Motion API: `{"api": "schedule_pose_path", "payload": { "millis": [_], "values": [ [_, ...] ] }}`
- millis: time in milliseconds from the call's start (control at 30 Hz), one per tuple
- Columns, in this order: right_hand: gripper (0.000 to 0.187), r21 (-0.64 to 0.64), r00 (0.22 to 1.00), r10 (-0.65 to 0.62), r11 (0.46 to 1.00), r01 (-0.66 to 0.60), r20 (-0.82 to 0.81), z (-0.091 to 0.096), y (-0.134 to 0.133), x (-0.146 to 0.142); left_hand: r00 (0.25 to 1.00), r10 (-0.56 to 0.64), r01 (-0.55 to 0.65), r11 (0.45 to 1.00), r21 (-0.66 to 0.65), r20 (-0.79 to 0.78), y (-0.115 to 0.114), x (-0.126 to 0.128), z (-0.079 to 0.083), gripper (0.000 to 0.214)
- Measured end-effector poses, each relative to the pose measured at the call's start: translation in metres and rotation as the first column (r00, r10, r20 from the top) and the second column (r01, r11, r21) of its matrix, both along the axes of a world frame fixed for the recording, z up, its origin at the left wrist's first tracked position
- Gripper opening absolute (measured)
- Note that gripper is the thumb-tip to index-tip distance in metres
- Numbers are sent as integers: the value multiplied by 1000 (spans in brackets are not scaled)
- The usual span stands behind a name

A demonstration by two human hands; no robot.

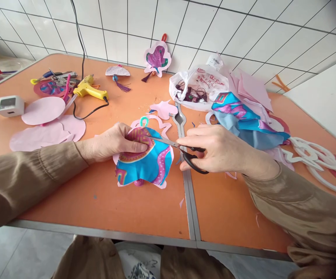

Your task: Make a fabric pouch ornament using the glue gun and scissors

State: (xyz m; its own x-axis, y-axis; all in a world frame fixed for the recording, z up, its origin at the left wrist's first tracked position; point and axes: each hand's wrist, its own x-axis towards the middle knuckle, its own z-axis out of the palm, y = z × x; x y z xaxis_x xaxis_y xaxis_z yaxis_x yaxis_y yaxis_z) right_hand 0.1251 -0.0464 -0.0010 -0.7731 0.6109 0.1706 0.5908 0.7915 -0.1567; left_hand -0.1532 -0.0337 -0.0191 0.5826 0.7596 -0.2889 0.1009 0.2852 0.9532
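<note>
Between the thumb and fingers of my left hand is a patterned blue fabric piece on pink backing. A turquoise loop sticks up from its top edge, and a pink bead peeks out below. My right hand grips black-handled scissors, whose blades lie across the upper part of the fabric. Behind the piece, a pink cut-out outline and a pink flower-like shape rest on the table.
A yellow glue gun with a cable lies at the back left, near pink ovals and a small white box. A plastic bag of tassels and blue patterned cloth occupy the right. A finished-looking ornament leans on the tiled wall.
</note>
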Motion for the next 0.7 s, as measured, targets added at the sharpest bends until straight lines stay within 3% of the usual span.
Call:
{"api": "schedule_pose_path", "payload": {
  "millis": [200, 700],
  "values": [
    [33, 21, 999, -6, 1000, 7, -43, -10, 2, 2, 1000, -9, 10, 1000, -23, 19, 0, -1, 2, 28],
    [32, -14, 998, -5, 1000, 4, -65, -6, 1, -2, 998, 0, 8, 991, -130, 59, 1, -4, 0, 35]
  ]
}}
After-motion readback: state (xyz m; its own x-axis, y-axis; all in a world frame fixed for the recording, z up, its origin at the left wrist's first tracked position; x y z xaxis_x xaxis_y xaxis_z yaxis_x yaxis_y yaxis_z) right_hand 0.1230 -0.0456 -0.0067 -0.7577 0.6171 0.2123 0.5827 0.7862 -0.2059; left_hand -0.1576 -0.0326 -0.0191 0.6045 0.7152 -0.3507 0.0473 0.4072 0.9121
